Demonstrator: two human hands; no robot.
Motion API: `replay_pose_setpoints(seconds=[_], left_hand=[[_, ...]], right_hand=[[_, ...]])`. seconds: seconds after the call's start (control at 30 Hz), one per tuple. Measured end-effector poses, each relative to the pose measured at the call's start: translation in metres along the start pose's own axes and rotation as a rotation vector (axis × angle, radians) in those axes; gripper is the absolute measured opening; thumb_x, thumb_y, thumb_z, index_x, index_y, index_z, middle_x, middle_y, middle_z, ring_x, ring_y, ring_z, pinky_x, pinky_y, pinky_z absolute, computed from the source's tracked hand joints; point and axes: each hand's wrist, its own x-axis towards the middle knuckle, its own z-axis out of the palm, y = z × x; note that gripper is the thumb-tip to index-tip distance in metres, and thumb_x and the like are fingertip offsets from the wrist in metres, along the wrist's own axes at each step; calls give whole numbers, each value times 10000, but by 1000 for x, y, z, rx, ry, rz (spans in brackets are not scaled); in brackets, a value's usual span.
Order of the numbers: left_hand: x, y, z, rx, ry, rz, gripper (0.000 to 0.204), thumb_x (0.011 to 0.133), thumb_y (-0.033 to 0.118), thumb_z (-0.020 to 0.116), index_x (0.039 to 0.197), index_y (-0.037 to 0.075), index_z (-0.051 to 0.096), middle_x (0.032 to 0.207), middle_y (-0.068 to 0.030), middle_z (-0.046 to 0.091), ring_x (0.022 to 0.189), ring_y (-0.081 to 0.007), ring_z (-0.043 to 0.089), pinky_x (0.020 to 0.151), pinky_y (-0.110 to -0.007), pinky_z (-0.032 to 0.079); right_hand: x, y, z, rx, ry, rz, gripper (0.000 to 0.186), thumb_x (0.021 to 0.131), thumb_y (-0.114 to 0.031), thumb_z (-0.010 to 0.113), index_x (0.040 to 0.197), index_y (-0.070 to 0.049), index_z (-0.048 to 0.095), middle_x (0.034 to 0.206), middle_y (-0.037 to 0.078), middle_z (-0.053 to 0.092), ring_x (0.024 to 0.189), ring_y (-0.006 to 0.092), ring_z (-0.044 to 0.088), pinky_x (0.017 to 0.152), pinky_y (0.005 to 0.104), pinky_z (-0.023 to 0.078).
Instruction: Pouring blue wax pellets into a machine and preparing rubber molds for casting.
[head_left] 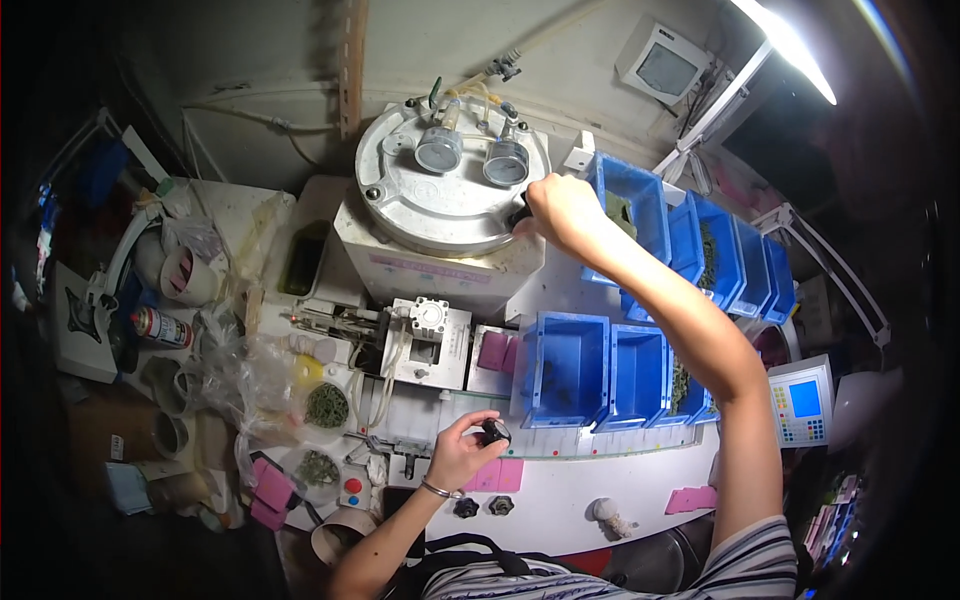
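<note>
The left hand (462,452) hangs low over the near edge of the white table (560,500), fingers curled together and clamped on a small black round knob (494,432) pinched at the fingertips. A thin metal bracelet (436,490) circles that wrist. Just near of the hand, 2 more small dark knobs (483,507) lie side by side on the table, and flat pink rectangular pads (498,475) lie just beneath and to the right of the hand.

The right hand (560,208) reaches far across the table to the right rim of a round, grey metal lid (430,195) on a white box-shaped machine (440,265). Its fingers are closed on a small dark part (519,215) at the lid's edge; how much of that part it grips cannot be told. On the far side of the lid stand 2 round pressure gauges (472,155) with hoses leading off them.

To the right, a row of open blue plastic bins (565,365) sits under the right forearm, and more blue bins (700,245) run off to the far right, some holding greenish scraps. Left of the machine lie clear plastic bags (240,370), a red spray can (160,327) and small dishes of green bits (326,405). A small white scale with a blue screen (802,402) stands at the right edge of the table.
</note>
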Motion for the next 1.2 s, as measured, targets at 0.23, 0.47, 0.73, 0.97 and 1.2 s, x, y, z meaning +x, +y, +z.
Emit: replay_pose_setpoints(seconds=[0.23, 0.47, 0.73, 0.97, 1.2], left_hand=[[5, -1, 3, -42, 13, -26, 409, 740, -23, 640, 1117, -25, 482, 979, -76, 512, 854, -149, 573, 755, -234, 490], [5, 1, -3, -40, 72, 10, 396, 734, -27, 645, 1102, -23, 498, 978, -75, 519, 860, -152, 572, 753, -236, 488], [5, 3, -6, -33, 93, 3, 375, 726, -56, 620, 1082, -40, 505, 988, -109, 548, 894, -203, 583, 804, -295, 491], [6, 4, -9, -71, 75, 24, 391, 729, -33, 641, 1094, -31, 502, 981, -71, 501, 847, -147, 568, 729, -222, 482], [12, 8, -7, -49, 55, 24, 386, 732, -30, 641, 1092, -32, 502, 995, -73, 505, 872, -149, 563, 743, -228, 480]], right_hand=[[-5, 1, 16, 40, 113, -107, 163, 731, -85, 546, 755, 77, 555, 676, 236, 580, 655, 368, 602, 586, 400, 496], [-22, -3, 26, -16, 228, -169, 462, 821, -144, 512, 1193, 92, 372, 876, 215, 503, 678, 343, 581, 597, 389, 488], [-25, -5, 23, 179, 191, -129, 407, 751, -23, 508, 1133, 95, 428, 846, 236, 535, 697, 354, 578, 623, 397, 487], [-7, 11, -3, 386, 29, -57, 421, 685, -32, 647, 1081, 3, 508, 669, 206, 603, 644, 300, 631, 606, 359, 481], [11, 6, -18, 262, -182, -156, 321, 706, -93, 662, 989, 26, 566, 601, 176, 606, 528, 212, 630, 538, 309, 511]])
